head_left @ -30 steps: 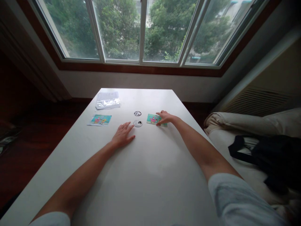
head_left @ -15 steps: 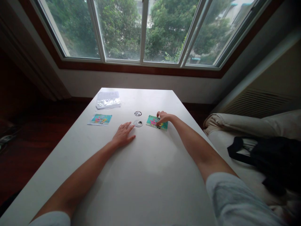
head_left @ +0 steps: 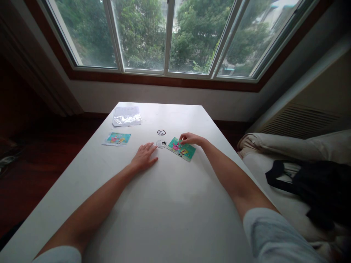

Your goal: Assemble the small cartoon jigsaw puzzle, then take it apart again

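Observation:
My left hand (head_left: pixel 144 156) rests flat on the white table with its fingers spread. Just past its fingertips is a round black-and-white disc (head_left: pixel 161 144), and a smaller round disc (head_left: pixel 161 132) lies behind that. My right hand (head_left: pixel 190 138) has thumb and fingers pinched together at the far edge of a green picture card (head_left: pixel 182 150) with pink and yellow cartoon figures. The card lies at a slant, and the fingers hide part of its far edge. On the left lies a similar cartoon picture (head_left: pixel 118 139) on a white sheet.
A clear plastic sleeve with papers (head_left: pixel 126 116) lies at the back left of the white table (head_left: pixel 164 204). Beyond the table is a window (head_left: pixel 164 71). At the right stands a cream sofa (head_left: pixel 296 142) with a dark bag or garment (head_left: pixel 320 190) on it.
The green card has turned and shifted slightly toward me. My right hand's fingers, spread over the card before, are now pinched at its far edge. My left hand has stayed in place.

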`<state>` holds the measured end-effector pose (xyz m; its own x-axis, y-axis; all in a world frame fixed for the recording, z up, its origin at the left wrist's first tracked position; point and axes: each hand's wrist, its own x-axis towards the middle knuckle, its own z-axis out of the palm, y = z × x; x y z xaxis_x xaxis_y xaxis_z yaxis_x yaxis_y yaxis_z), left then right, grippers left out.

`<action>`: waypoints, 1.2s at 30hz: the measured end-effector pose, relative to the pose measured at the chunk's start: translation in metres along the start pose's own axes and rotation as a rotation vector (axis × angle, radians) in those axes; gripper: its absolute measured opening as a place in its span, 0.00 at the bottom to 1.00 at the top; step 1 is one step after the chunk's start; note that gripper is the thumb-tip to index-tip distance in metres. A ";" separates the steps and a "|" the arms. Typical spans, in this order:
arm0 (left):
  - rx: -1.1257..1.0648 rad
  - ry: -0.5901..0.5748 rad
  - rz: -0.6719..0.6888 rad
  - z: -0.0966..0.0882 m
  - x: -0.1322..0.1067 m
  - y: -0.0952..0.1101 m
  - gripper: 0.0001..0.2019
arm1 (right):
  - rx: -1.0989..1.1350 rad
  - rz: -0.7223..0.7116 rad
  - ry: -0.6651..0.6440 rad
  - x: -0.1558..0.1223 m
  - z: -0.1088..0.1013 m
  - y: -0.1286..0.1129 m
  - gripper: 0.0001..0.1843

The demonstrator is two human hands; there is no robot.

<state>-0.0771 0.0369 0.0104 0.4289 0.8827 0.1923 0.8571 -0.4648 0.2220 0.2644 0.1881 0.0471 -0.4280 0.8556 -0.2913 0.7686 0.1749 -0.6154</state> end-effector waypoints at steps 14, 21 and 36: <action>-0.278 0.146 -0.025 -0.002 0.008 0.003 0.28 | 0.520 -0.263 -0.017 -0.009 0.024 -0.065 0.20; -0.540 0.336 -0.150 0.001 0.015 0.003 0.39 | 0.741 -0.366 0.084 0.018 0.065 -0.098 0.18; -0.663 0.455 -0.412 0.005 0.021 -0.017 0.19 | 0.156 -0.306 0.454 0.005 0.064 -0.079 0.08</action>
<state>-0.0814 0.0635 0.0061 -0.1504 0.9409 0.3036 0.5168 -0.1869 0.8354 0.1707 0.1474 0.0471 -0.3460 0.9069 0.2406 0.5477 0.4034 -0.7330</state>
